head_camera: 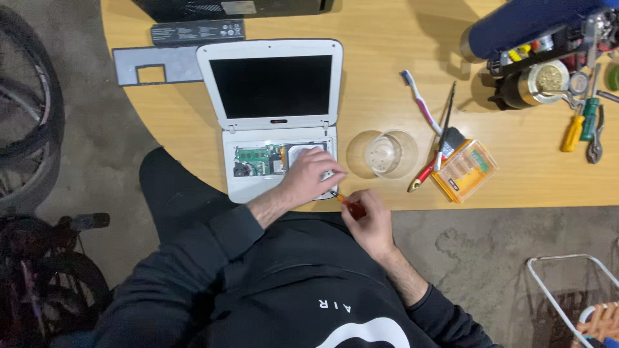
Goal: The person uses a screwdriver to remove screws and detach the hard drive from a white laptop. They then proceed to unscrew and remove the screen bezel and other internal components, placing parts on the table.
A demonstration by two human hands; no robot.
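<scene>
The white laptop lies open on the wooden surface right at its near edge, keyboard cover off, so the green circuit board and a silvery drive bay show in the base. The person's left hand rests flat on the right end of that open base, fingers spread and pressing down on the casing, clamped on nothing.

The right hand sits just off the surface's edge, close below and to the right of the left one, fingers curled tight around a small orange-handled screwdriver. The tool's long axis runs on a slant, handle low and right in the fist, dark tip up and left, and it points at the base's near right corner, just beside the left hand's fingertips. Whether the tip actually touches the casing I cannot tell; the fingers hide the spot.

So the right hand is the working one, and the left the nearer. A clear plastic cup stands just right of the laptop, an orange bit case beyond it.
</scene>
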